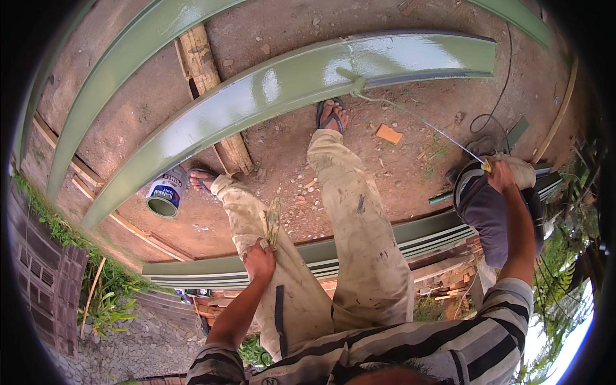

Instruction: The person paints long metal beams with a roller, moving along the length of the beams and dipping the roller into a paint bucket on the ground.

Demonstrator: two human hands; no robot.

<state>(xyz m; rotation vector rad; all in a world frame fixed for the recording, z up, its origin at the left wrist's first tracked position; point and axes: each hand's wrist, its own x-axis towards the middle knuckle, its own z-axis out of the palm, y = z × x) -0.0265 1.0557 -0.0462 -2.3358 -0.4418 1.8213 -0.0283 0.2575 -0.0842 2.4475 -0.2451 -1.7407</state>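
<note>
My right hand (502, 174) is wrapped round the yellow handle of a long-shafted paint roller (449, 136). Its green-coated head touches the lower edge of a long curved green beam (276, 86), whose face shines as if wet. Lower down, at my left thigh, my left hand (260, 260) is closed on a crumpled, paint-stained rag (274, 221). A paint can (165, 192) with green inside its mouth is tilted beside my left foot, below the beam.
Wooden logs (234, 151) prop the beam off the dirt ground. Another green beam (122, 74) curves at the far left; more beams (205, 269) lie stacked behind my legs. An orange block (389, 133) and dark cable (507, 83) lie ahead. Dark clothing (491, 215) is by my right forearm.
</note>
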